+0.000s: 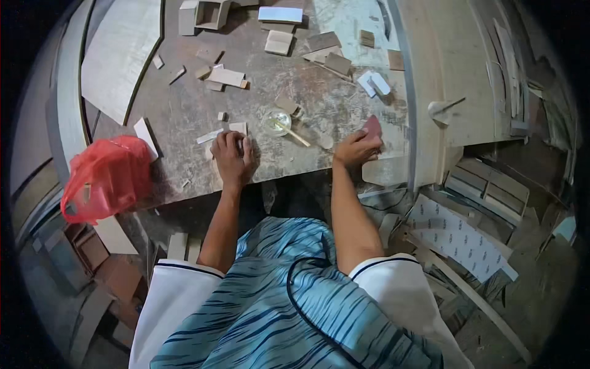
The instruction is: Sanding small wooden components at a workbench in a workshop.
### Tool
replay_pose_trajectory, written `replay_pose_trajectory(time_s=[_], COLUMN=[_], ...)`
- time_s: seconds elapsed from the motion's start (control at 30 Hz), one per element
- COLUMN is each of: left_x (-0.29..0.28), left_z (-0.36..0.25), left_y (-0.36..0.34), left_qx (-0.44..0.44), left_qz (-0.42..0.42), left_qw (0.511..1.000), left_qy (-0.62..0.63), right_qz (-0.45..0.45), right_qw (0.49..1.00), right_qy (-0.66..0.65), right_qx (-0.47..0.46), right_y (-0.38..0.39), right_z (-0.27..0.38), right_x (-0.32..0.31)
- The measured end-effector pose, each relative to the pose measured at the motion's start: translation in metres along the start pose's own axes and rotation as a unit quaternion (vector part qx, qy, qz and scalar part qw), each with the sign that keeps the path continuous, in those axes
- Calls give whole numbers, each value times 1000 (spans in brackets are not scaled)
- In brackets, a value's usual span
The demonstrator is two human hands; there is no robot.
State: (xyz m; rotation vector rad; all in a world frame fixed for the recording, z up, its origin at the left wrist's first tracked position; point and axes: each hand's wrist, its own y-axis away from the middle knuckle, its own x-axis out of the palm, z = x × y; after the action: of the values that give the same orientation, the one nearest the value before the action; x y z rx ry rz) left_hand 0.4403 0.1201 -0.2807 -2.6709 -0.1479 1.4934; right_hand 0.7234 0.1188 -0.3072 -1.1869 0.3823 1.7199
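While my right hand (pixel 358 149) has a flat red piece (pixel 372 128) pinched in its fingers, just above or on the counter (pixel 184 109) near its right-hand end (can't tell if the piece is actually touching down), my left hand (pixel 232 158) is over by the front edge with its fingers bent downward. Can't tell if that one's gripping anything, since the fingertips are partly hidden, but a small pale block (pixel 238 128) sits right at them and a thin white strip (pixel 209 136) lies just to the left. Between my two hands, a bit further from me, there's a clear dish (pixel 277 122) with a light stick (pixel 294 133) leaning out of it, pointing back toward me and to the right. Right behind the dish is a little brown block (pixel 287 104), and a tiny cube (pixel 222 116) is sitting off to the left. Past the red piece there's a white rounded piece (pixel 374 83) lying near the right side, and a bunch of wood scraps (pixel 225 76) are piled together further back on the left. Way at the back is a small open box (pixel 212 13). Over on my far left, a crumpled red plastic bag (pixel 110 175) slumps over the front corner, with a white slat (pixel 146 138) right beside it.
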Motion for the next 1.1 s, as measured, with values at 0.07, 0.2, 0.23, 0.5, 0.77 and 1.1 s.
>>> replay_pose_trajectory(time_s=[0.07,0.2,0.23,0.5,0.77,1.1], left_x=[2,2,2,5,8,7], left_z=[-1,0,-1,5,12,10], left_y=[-3,-4,-4,-4,-3,-2], left_qx=[1,-3,-3,-21,-12,-8], left_qz=[-4,-9,-12,21,30,39], left_qw=[1000,1000,1000,999,998,998], left_qy=[5,-21,-23,-35,-58,-47], right_qz=[-31,-23,-23,-5,23,15], right_qw=[999,999,999,1000,999,1000], right_qy=[21,23,23,1,-30,25], right_qx=[-29,-36,-41,23,16,2], right_y=[-3,0,0,-1,1,-1], right_z=[-8,-9,-11,-2,-3,-9], right_x=[7,10,12,11,14,16])
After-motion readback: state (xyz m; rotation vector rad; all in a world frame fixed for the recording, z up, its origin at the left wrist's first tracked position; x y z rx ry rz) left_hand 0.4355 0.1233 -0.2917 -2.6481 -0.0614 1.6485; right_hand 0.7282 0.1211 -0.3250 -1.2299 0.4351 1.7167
